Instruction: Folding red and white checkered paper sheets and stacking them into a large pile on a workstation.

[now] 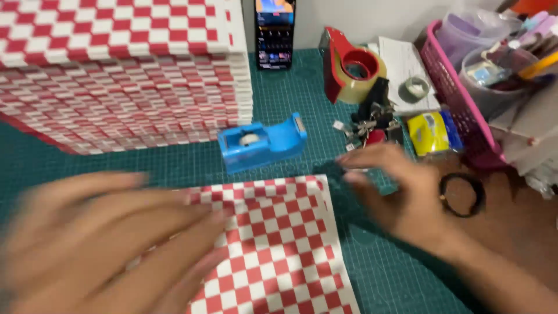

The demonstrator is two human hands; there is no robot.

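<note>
A red-and-white checkered paper sheet (279,244) lies flat on the green cutting mat (302,93). My left hand (110,244), blurred by motion, rests open and flat on the sheet's left part, fingers spread. My right hand (401,192) hovers just past the sheet's upper right corner, fingers curled but apart, holding nothing I can see. A blue tape dispenser (263,142) stands just beyond the sheet's top edge, between the two hands.
A tall stack of checkered sheets (122,75) fills the back left. A red packing-tape dispenser (351,67), a phone (274,32), binder clips (366,125), a yellow packet (429,132), a black ring (462,195) and a pink basket (459,99) crowd the right.
</note>
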